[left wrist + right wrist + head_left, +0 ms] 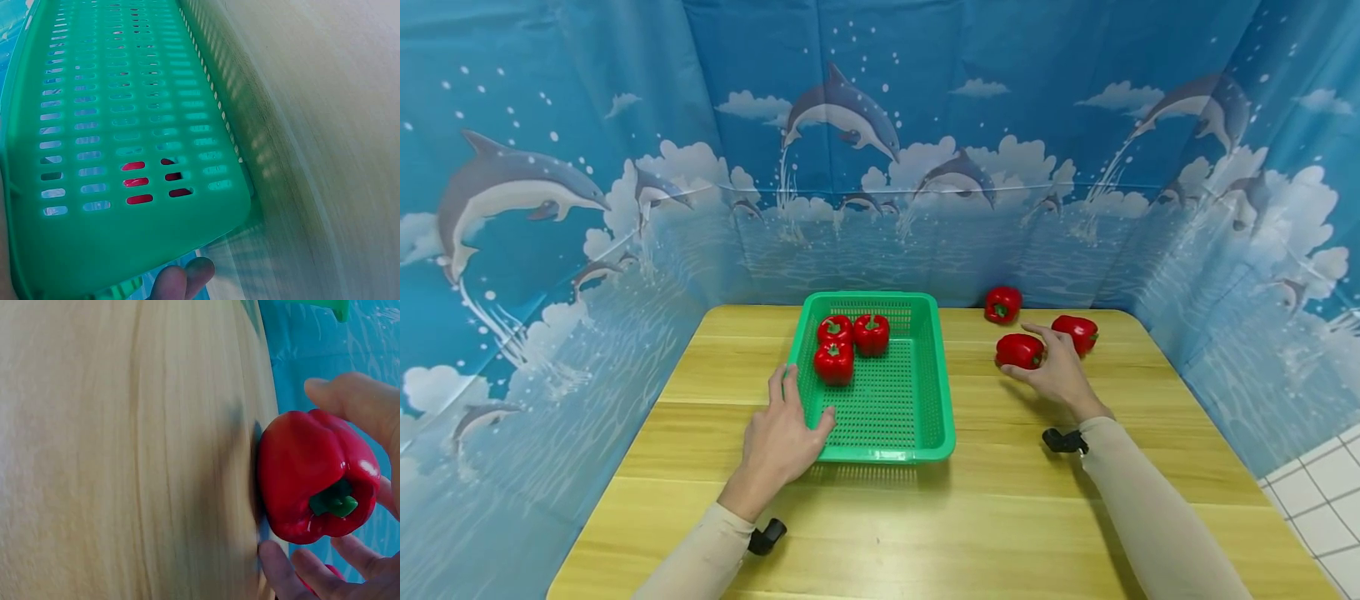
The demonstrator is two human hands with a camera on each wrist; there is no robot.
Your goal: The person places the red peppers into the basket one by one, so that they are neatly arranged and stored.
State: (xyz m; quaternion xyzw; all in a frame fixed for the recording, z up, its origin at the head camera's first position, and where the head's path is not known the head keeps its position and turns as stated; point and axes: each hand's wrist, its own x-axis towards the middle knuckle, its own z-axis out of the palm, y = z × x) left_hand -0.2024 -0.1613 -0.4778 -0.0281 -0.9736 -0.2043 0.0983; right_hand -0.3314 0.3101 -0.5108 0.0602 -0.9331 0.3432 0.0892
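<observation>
A green plastic basket stands on the table, with three red bell peppers at its back left. My left hand is at the basket's left side, fingers extended along the rim and thumb over the near left part. In the left wrist view, two fingertips show below the corner of the slotted wall. Farther right, my right hand reaches around a red bell pepper lying on its side. A small gap shows between thumb and pepper in the right wrist view; the other fingers spread along its opposite side.
Another red bell pepper sits near the table's back edge. One more bell pepper lies just behind and right of my right hand. A blue dolphin-print curtain hangs close around the back and sides of the wooden table.
</observation>
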